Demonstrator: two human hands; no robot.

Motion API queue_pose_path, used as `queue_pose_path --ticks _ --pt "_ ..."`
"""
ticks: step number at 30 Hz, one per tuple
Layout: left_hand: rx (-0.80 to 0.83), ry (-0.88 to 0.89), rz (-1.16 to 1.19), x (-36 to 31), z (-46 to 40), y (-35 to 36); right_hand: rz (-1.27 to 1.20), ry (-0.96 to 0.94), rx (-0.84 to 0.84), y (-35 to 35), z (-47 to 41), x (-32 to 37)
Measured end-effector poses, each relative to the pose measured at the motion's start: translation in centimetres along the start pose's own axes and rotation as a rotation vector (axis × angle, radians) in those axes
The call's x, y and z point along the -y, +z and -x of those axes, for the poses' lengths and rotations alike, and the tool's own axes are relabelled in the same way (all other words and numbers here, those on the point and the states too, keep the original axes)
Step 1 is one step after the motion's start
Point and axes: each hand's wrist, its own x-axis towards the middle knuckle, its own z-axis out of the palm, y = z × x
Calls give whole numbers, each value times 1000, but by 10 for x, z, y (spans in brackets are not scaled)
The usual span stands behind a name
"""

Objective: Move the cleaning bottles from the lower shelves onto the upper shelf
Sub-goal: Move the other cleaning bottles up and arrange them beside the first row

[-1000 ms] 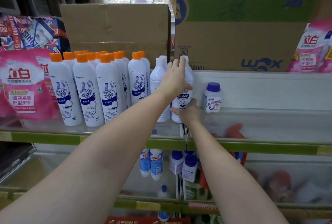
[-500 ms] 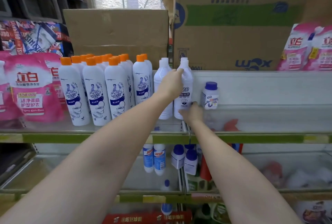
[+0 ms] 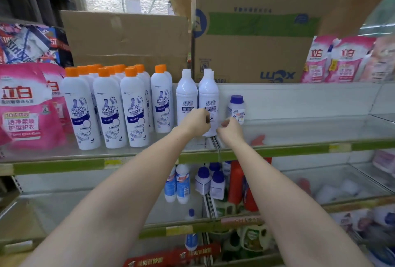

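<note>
White all-plastic bottle [image 3: 209,104] stands upright on the upper shelf [image 3: 299,132], touching its twin [image 3: 186,100] on the left, small blue-capped jar [image 3: 235,109] just beside on the right. My left hand [image 3: 195,122] sits in front of the bottle's lower body, fingers curled; whether they actually touch it I cannot tell. Right hand [image 3: 229,128] is low at the base, fingers loosely curled, apparently holding nothing. I'd call this one placed.

Handling guess: full rigid plastic, moderately heavy, smooth and a bit slippery, tall and narrow so tippy. I'd grab at the waist or neck, not the cap.

More to fetch on the lower shelf [image 3: 64,209]: two blue-label bottles [image 3: 177,183], blue-capped jars [image 3: 210,183], red bottles [image 3: 237,183]. Orange-capped bottles [image 3: 106,106] fill the upper shelf's left side, pink pouches [image 3: 23,104] beyond, cardboard boxes [image 3: 256,31] behind.
</note>
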Motion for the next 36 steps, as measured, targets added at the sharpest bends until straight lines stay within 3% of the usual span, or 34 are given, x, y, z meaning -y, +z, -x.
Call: queue_pose_path --ticks 9,13,23,31,36 --pt "200 159 27 -36 25 72 142 147 -124 -48 42 -67" --pt "297 189 -15 -40 42 108 209 202 -72 -55 70 -102" --pt "512 87 -29 -17 72 198 235 357 110 -39 106 -192" --pt "565 -113 28 0 73 261 185 404 268 -5 78 -252" --pt "523 -279 1 11 74 280 138 310 417 25 50 -267"
